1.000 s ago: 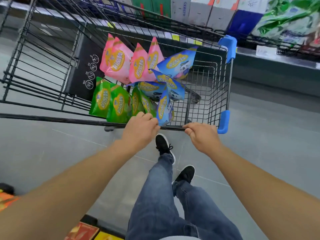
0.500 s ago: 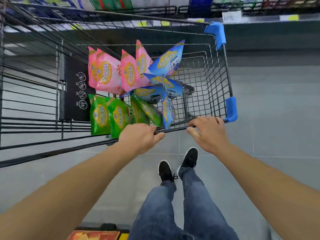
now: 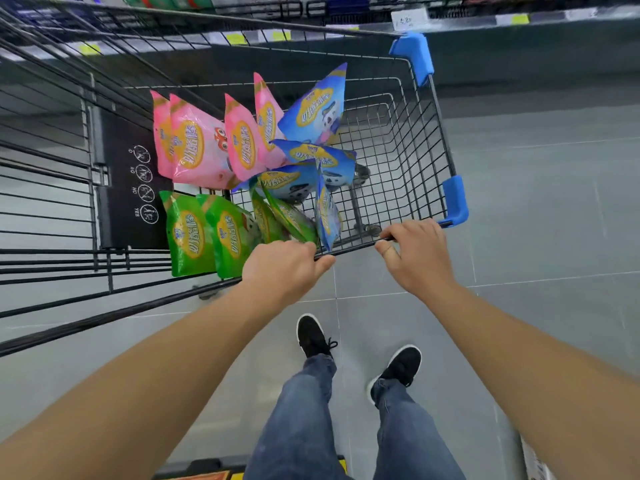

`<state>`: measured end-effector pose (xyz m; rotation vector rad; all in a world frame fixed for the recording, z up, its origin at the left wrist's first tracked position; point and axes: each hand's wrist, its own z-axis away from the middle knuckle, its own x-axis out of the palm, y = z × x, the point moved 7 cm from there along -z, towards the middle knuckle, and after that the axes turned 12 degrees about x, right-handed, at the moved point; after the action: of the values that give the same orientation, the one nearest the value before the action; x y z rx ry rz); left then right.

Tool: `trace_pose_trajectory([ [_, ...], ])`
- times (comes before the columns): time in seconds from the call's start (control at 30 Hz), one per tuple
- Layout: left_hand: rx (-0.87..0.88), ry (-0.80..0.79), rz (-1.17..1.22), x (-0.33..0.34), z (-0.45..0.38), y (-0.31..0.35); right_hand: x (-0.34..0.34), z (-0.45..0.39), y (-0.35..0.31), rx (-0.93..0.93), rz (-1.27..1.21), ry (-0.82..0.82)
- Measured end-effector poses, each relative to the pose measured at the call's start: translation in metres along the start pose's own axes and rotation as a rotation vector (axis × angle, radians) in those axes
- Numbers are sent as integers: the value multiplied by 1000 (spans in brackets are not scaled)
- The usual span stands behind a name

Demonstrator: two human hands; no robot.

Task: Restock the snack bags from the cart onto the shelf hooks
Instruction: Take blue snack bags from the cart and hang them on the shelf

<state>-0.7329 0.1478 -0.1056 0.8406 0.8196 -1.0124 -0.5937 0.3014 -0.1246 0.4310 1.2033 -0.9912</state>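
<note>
The cart (image 3: 408, 140) at frame centre held pink bags (image 3: 197, 147), green bags (image 3: 188, 233) and blue bags (image 3: 318, 109); the left hand (image 3: 280, 268) and right hand (image 3: 419, 254) curled around its near rim.

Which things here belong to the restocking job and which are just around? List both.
Job:
- cart, gripped at its rim by the left hand and right hand
- pink snack bags
- blue snack bags
- green snack bags

Just around:
- black safety panel on the cart
- boxes at the floor
- price tag
</note>
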Motion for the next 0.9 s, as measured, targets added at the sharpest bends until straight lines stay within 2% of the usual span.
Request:
trace_pose_trajectory([
  [0.53, 51, -66, 22, 9, -55, 156, -34, 21, 162, 20, -12, 9],
  [0.9, 81, -73, 7, -4, -152, 300, -70, -9, 328, 59, -10, -32],
])
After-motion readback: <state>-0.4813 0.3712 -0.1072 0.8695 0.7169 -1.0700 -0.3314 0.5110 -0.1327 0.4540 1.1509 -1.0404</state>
